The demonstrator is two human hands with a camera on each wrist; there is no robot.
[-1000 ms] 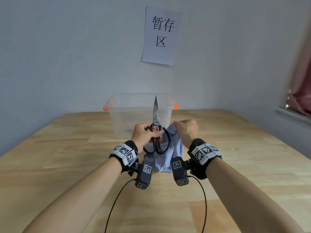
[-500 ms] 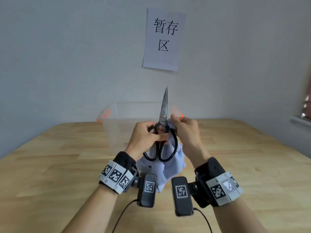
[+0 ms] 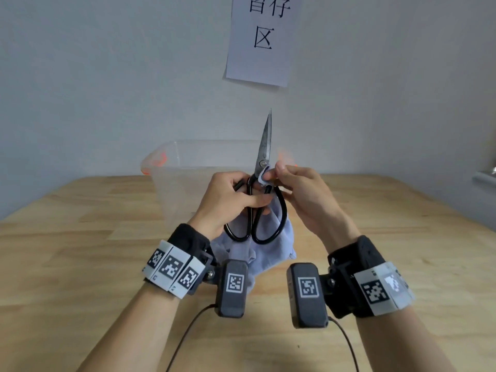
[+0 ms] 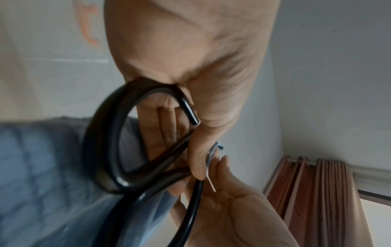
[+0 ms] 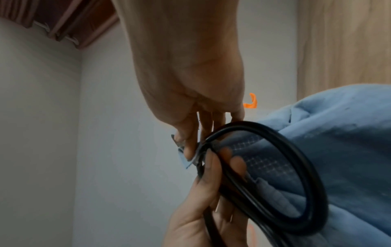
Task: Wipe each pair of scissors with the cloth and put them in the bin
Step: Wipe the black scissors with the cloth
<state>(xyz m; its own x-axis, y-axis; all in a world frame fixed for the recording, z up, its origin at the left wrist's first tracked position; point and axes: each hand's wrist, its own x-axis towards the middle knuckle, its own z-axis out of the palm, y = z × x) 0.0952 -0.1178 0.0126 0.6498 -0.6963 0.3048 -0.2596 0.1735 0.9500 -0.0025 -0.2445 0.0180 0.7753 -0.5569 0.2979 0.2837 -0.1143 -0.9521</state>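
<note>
Gripping the black scissors (image 3: 261,200) by the handles, left hand (image 3: 228,200) keeps blades upright | right hand (image 3: 303,197) pinches blue cloth (image 3: 268,248) just below the pivot | clear bin (image 3: 174,167) beyond both hands, on table (image 3: 80,237).

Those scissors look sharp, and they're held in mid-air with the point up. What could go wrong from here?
Two risks, as I see them. The right hand pinches the light blue cloth right at the base of the steel blades of the black-handled scissors; sliding upward could nick a finger. The left hand alone grips the loop handles, so a slip could drop them on the wooden table, short of the clear plastic bin.
</note>
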